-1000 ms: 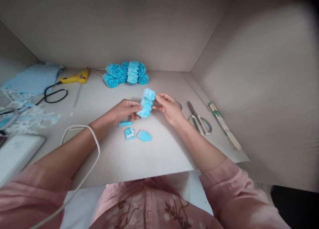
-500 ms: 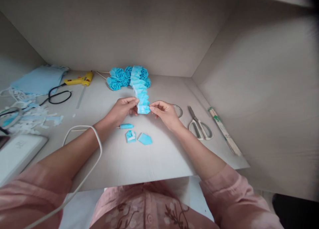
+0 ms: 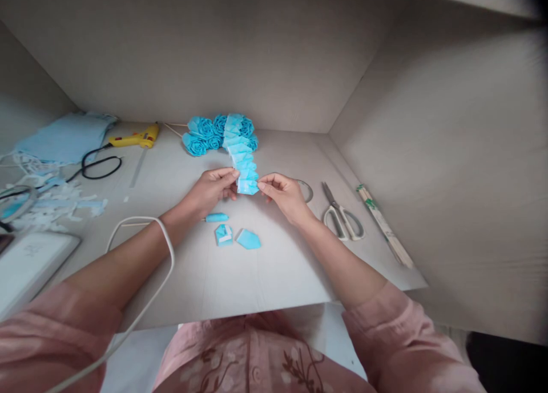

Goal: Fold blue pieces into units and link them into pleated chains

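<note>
Both my left hand (image 3: 217,183) and right hand (image 3: 283,194) pinch the pleated blue strip (image 3: 244,163) at its near end, beside the blue roses (image 3: 199,135); I'd judge it light, soft, crushable, best held by edges.

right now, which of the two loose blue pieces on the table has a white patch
The left piece, closer to the small blue roll; a white patch shows on its face, while the right piece shows a plain blue face.
</note>
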`<state>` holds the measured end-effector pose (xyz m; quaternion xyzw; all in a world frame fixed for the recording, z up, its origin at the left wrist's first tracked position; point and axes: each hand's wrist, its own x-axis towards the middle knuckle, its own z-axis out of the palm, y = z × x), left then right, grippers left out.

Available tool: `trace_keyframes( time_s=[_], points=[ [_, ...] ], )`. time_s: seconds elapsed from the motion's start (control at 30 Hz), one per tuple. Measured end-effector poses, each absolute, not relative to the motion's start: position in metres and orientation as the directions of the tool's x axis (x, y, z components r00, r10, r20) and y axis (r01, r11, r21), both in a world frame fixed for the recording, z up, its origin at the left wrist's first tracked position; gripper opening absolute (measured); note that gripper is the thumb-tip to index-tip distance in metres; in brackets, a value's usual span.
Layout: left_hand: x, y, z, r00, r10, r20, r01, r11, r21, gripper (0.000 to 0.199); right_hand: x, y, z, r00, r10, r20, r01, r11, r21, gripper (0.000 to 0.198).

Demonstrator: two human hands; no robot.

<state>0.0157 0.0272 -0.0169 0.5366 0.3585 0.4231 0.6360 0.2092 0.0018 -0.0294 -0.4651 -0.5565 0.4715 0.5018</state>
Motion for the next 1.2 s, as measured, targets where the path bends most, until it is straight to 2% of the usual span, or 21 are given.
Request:
trace_keyframes(
  time_s=[0.47, 0.73, 0.9, 1.07, 1.2],
  points=[
    [0.017, 0.024, -0.015, 0.431, 0.902, 0.005, -0.188, 0.084, 0.979, 0.041, 0.210, 0.005, -0.034, -0.015, 0.993, 0.115, 0.066, 0.116, -0.991, 0.023],
    [0.019, 0.025, -0.015, 0.372, 0.928, 0.010, -0.155, 0.052, 0.986, 0.029, 0.208, 0.001, -0.030, -0.025, 0.995, 0.100, 0.050, 0.101, -0.994, 0.024],
    [0.018, 0.025, -0.017, 0.361, 0.932, 0.021, -0.151, 0.036, 0.988, 0.025, 0.207, -0.002, -0.026, -0.016, 0.993, 0.117, -0.054, 0.116, -0.992, 0.033],
    [0.021, 0.021, -0.018, 0.366, 0.931, 0.014, -0.110, 0.028, 0.994, 0.027, 0.205, -0.001, -0.028, -0.166, 0.980, 0.112, -0.114, 0.093, -0.989, 0.055],
    [0.024, 0.019, -0.020, 0.376, 0.927, -0.005, -0.068, 0.033, 0.997, 0.029, 0.205, 0.002, -0.036, -0.204, 0.970, 0.135, -0.137, 0.109, -0.985, 0.057]
  ],
)
